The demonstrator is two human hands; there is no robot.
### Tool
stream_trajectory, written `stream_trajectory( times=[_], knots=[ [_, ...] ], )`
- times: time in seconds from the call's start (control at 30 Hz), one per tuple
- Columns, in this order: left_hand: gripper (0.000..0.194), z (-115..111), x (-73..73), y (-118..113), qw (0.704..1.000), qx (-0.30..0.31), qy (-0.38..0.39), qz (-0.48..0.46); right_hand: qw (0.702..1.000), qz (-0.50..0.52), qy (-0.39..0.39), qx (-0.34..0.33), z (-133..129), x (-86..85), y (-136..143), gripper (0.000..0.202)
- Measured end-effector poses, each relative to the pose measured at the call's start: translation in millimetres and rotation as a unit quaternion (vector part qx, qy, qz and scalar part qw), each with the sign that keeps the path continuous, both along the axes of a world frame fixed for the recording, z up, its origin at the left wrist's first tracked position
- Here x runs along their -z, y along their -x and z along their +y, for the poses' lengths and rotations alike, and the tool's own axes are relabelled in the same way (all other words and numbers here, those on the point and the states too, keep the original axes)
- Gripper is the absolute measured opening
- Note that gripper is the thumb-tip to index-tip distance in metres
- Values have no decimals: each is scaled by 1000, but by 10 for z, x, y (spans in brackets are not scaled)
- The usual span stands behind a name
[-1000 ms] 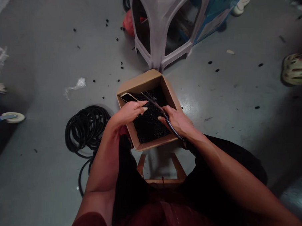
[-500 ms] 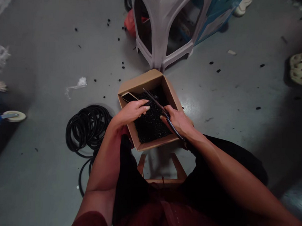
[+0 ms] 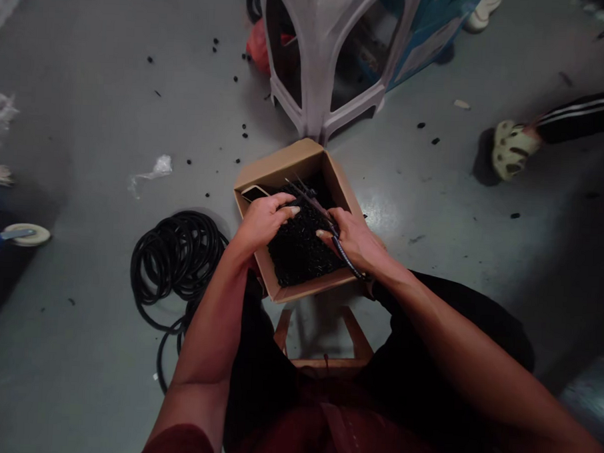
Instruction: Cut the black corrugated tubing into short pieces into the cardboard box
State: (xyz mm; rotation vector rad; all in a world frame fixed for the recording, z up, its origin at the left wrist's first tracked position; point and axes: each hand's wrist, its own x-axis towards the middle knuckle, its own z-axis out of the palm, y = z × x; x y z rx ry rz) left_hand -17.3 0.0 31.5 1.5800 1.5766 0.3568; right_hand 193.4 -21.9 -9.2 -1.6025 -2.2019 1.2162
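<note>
Scissors (image 3: 323,212), one pair, likely stiff and light, best taken by the handles (image 3: 348,260), point to eleven o'clock over the carton (image 3: 279,164), gripped by the right hand (image 3: 354,241) at three; left hand (image 3: 266,219) at nine, half-curled, load I cannot tell.

Floor (image 3: 85,377), grey and glossy. At left, a black coil (image 3: 156,259) of loose overlapping loops; above it, a clear plastic scrap (image 3: 162,167). At top, a pale stool (image 3: 316,73) – a red bag (image 3: 258,47) beside it, a blue box (image 3: 424,48) behind. Small black bits (image 3: 436,141) lie scattered – singly, mostly – on both sides.
</note>
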Motion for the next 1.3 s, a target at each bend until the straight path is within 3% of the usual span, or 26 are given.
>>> stream_trajectory(
  times=[0.23,0.4,0.63,0.83,1.1,1.3],
  knots=[
    [42,-4,-2,81,988,-23,66,-137,999,48,-7,-21,4,-20,-42,46],
    [38,-13,-39,81,979,-22,87,-182,997,64,-24,-33,22,-29,-78,44],
    [36,-10,-53,125,983,-18,95,-155,997,40,-11,-66,53,-41,-115,32],
    [34,-12,-63,133,985,-9,100,-142,999,12,0,-39,-16,-108,-62,22],
    [38,10,-61,173,987,5,92,-132,1000,-23,-10,-18,-15,-141,-20,24],
    [27,57,39,220,995,60,71,44,994,-86,28,-59,-67,-135,21,27]
  ],
)
